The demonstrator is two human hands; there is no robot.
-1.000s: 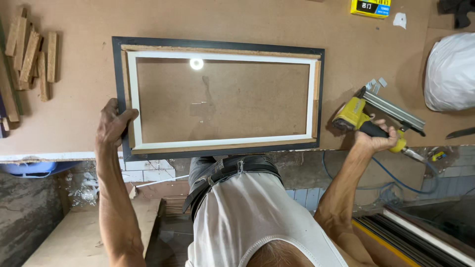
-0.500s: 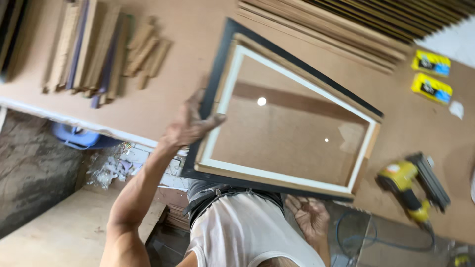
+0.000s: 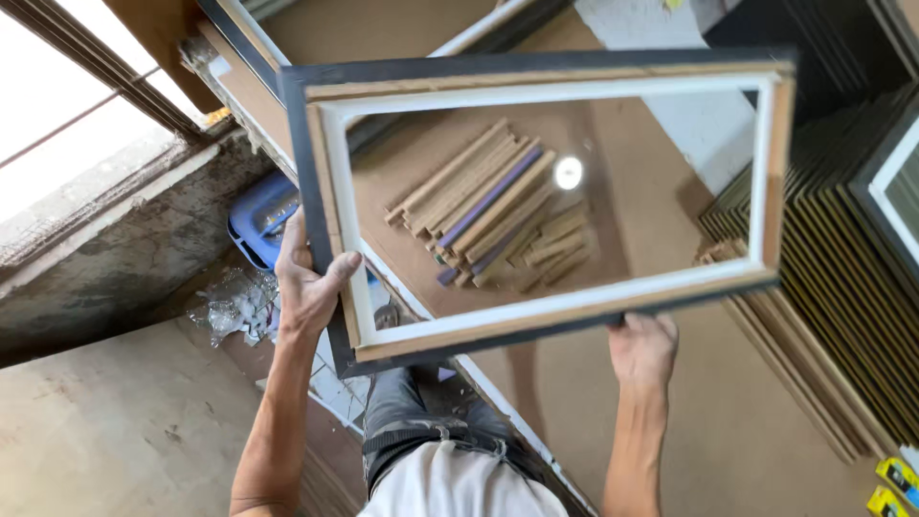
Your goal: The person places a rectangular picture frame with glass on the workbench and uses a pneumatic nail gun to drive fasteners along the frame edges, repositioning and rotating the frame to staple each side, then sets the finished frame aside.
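Note:
A large rectangular picture frame [image 3: 536, 321], black outside with a white inner border and glass, is lifted off the brown workbench and held in the air in front of me. My left hand [image 3: 308, 287] grips its left side near the lower corner, thumb over the white border. My right hand [image 3: 643, 349] holds the bottom rail from underneath. Through the glass I see a pile of short wooden moulding pieces [image 3: 493, 215] lying on the bench, and a bright light reflection on the pane.
The brown workbench [image 3: 756, 450] stretches to the right. Stacks of long mouldings and frames [image 3: 842, 297] lie at its right side. A blue container [image 3: 258, 225] and crumpled plastic sit on the floor at left, below a window. Yellow packets [image 3: 895, 483] show at bottom right.
The frame has been lifted off the bench and swung left. My right hand, which rested on the yellow nail gun a second ago, now holds the frame's bottom rail. The view has turned left.

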